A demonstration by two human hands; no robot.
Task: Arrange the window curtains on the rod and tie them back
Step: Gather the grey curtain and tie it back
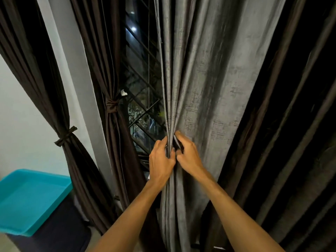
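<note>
A grey curtain (209, 84) hangs in front of me, its left edge gathered into narrow folds. My left hand (161, 160) grips those folds from the left. My right hand (187, 153) pinches the same bunch from the right, the fingers curled into the cloth. The two hands touch each other at the gathered edge. A dark brown curtain (291, 124) hangs to the right of the grey one. The rod is out of view.
Left of the hands, two dark brown curtains are tied back, one (112, 106) at the window with a brown band, one (65, 137) by the wall with a bow. A window grille (143, 106) shows between. A turquoise tray (31, 199) sits low left.
</note>
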